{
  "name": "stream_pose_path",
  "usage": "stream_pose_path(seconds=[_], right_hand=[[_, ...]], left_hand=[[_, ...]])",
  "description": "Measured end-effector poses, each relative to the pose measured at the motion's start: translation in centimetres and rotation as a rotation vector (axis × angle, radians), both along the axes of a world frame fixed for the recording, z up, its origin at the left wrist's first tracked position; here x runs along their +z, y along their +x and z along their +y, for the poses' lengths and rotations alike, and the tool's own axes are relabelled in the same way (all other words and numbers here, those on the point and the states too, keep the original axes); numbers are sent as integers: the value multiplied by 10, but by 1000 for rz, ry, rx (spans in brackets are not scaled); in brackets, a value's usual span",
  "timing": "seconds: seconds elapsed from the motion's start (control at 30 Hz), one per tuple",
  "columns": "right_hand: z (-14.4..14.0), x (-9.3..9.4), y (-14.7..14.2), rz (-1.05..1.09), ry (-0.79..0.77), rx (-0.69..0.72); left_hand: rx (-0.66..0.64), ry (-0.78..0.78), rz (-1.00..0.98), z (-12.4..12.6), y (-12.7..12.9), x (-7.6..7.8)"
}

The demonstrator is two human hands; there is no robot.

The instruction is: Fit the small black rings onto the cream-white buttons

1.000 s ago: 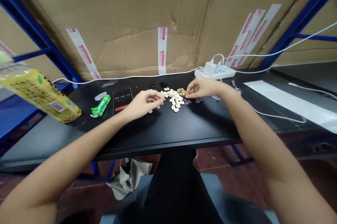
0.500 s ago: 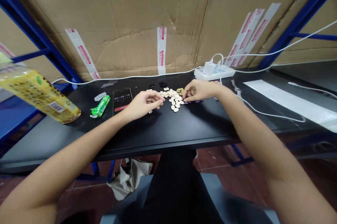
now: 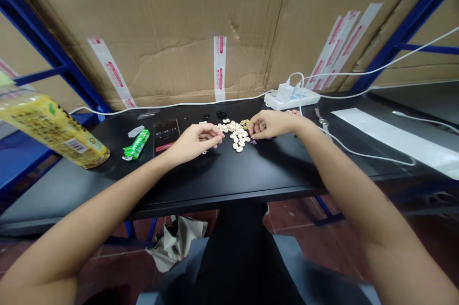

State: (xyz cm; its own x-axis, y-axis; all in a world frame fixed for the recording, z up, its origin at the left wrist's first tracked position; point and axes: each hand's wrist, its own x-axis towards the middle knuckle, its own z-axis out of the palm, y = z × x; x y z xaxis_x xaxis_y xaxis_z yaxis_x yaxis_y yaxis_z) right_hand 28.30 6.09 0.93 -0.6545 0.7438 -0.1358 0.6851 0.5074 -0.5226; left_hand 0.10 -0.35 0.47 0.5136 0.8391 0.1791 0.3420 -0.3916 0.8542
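Observation:
A loose pile of cream-white oval pieces [image 3: 236,134], each with holes like buttons or links, lies on the black table. At its left edge hovers my left hand [image 3: 201,140], fingers loosely bent and thumb apart, with nothing visible in it. My right hand [image 3: 269,124] is at the pile's right side, fingers curled down and fingertips together. Whatever it may pinch is hidden. Small purple pieces [image 3: 254,141] show just below that hand. Yellowish-gold pieces [image 3: 245,124] lie beside its fingertips, and black pieces [image 3: 221,114] sit behind the pile. A few white pieces are partly covered by my left hand.
Left of my hands lie a phone [image 3: 166,136] showing a running timer and a green candy packet [image 3: 136,144]. A yellow-labelled bottle [image 3: 53,125] stands further left. At the back right are a white power strip [image 3: 304,98], cables, a wristwatch [image 3: 322,119] and a white strip [image 3: 394,140].
My right hand has shifted very slightly left and up, showing more of a purple piece below it. My left hand has stayed in place. The phone's timer has advanced by one second.

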Motion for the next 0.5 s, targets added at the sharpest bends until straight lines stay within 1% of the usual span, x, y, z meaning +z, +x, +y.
stream_pose_path(seconds=[0.23,0.3,0.4,0.5], right_hand=[[-3,4,1,-47,6,-37],[-6,7,-1,-9,65,-45],[-10,9,-6,95,194,-55],[-11,6,-11,116,245,-51]], left_hand=[[13,-10,33,-2,1,1],[17,-12,38,-2,1,1],[23,-8,38,-3,1,1],[26,-8,37,-4,1,2]])
